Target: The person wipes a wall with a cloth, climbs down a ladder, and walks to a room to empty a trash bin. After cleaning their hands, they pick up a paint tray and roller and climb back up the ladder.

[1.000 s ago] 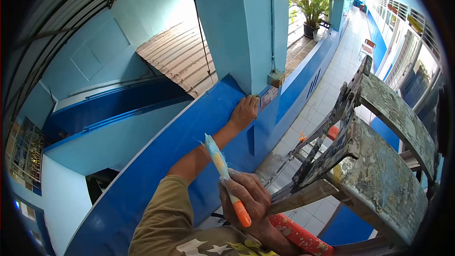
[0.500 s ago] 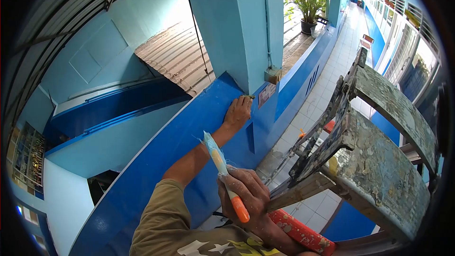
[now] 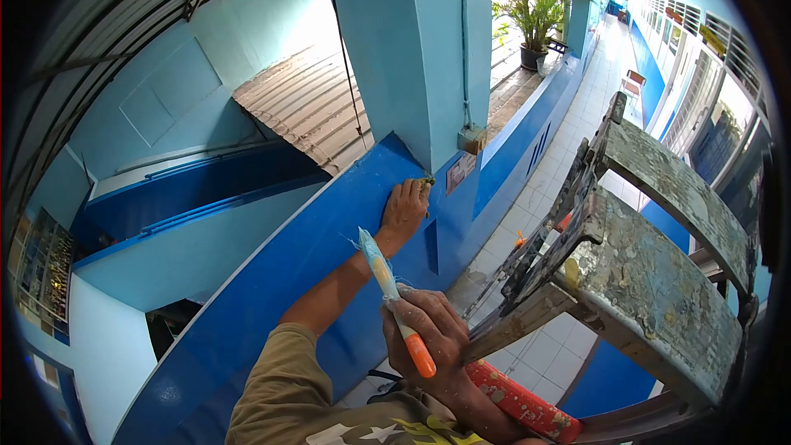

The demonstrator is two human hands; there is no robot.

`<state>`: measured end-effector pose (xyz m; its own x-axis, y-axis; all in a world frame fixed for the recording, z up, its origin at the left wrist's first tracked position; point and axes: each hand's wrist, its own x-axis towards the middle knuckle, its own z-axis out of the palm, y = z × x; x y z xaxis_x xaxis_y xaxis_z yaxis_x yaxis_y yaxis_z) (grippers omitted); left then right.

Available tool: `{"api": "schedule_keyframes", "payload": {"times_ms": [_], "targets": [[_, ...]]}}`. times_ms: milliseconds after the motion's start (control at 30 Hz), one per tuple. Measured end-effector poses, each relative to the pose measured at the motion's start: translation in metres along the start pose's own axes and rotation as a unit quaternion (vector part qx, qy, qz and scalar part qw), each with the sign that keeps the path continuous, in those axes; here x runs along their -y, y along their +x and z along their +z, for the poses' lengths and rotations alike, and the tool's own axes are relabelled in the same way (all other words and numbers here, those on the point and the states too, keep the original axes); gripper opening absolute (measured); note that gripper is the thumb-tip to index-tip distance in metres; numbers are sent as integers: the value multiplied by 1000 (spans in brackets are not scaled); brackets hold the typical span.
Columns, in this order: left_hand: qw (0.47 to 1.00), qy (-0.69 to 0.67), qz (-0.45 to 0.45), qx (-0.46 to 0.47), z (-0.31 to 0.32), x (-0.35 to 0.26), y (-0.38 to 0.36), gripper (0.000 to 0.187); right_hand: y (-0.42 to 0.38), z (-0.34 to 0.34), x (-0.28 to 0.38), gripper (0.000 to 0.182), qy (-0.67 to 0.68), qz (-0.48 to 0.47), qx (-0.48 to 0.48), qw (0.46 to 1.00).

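My left hand reaches out to the blue wall, close to the foot of the light blue pillar. Its fingers are closed on a small greenish scrap, mostly hidden, perhaps a rag or pad, pressed against the surface. Nearer to me, my right hand grips a paintbrush tilted with its bristles up. The bristles are coated in light blue and some stray hairs stick out. The handle's end is orange. Specks of paint dot the right hand.
A paint-crusted stepladder stands close on the right, with a red speckled bar below it. A small box and a sticker are on the pillar. A potted plant and a chair stand farther along the tiled corridor.
My left hand has slid slightly down and left along the wall with the greenish scrap. The right hand and paintbrush have stayed almost where they were. The view has shifted a little.
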<state>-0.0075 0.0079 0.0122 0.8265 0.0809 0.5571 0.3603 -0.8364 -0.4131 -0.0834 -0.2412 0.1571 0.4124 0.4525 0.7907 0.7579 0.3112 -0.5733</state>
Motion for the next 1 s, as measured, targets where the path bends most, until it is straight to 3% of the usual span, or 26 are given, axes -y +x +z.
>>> {"api": "schedule_keyframes", "payload": {"times_ms": [200,300,367,433,500,533,567,633,700,733,767,833,900,933,1000], "targets": [[999,-8,-30,8,-21,2,-12,33,1,0,1,28,-7,-6,-2,1000],[993,-33,-93,58,-34,2,-36,31,1,1,2,27,-8,-9,-2,1000],[976,-165,-143,1,-45,9,-75,22,2,2,2,26,-14,-3,-12,1000],[921,-316,-212,-85,-77,15,-109,21,2,4,2,23,-5,-11,-21,1000],[882,-317,-345,61,-114,18,-136,19,1,5,1,21,-9,-9,-29,999],[882,-314,-346,61,-119,17,-151,19,1,6,2,20,-9,-5,-33,999],[793,-405,-448,75,-124,15,-165,20,0,7,3,20,-8,-4,-32,999],[682,-487,-538,89,-138,9,-180,24,0,7,4,20,-21,1,-22,1000],[609,-522,-575,160,-155,-2,-189,40,2,5,7,19,-30,-1,-18,999],[607,-525,-575,161,-142,-13,-200,40,2,6,7,19,-36,-7,-20,999],[503,-606,-603,123,-119,-28,-216,47,1,5,7,19,-42,-12,-21,999],[387,-676,-621,85,-107,-45,-223,55,0,5,8,17,-44,2,-21,999],[584,-553,-534,259,-100,-56,-223,61,-1,5,7,17,-45,-9,-16,999],[604,-557,-521,231,-95,-65,-223,63,-2,5,6,17,-48,-9,-18,999],[594,-572,-507,250,-82,-62,-215,57,-2,4,6,20,-53,-28,-8,998]]}}
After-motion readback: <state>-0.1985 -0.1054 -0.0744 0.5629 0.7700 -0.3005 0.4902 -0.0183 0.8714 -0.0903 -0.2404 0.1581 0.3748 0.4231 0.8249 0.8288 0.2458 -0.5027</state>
